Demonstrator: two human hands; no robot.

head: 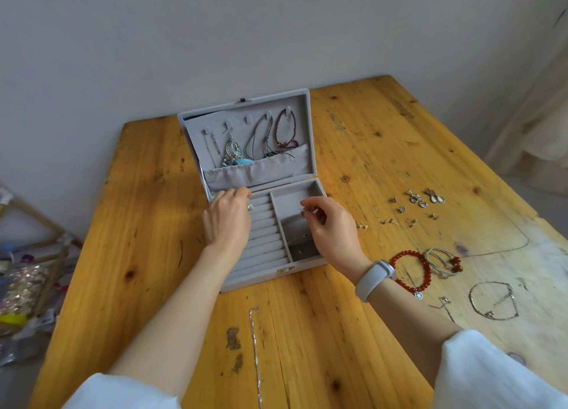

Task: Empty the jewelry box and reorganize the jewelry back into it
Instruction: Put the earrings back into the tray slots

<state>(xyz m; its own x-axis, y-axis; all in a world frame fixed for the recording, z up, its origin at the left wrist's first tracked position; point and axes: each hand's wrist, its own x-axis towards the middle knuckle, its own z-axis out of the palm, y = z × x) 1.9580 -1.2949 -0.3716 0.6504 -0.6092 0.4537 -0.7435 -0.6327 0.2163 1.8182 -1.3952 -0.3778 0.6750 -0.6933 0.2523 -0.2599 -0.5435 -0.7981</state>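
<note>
The grey jewelry box lies open on the wooden table, near its far left. The right hand pinches a small silver piece, probably an earring, over the right compartment. The left hand rests curled at the ring rolls, seemingly pinching something tiny. Such pieces are light, slippery and bendable: pinch the body, not the thin post.
</note>
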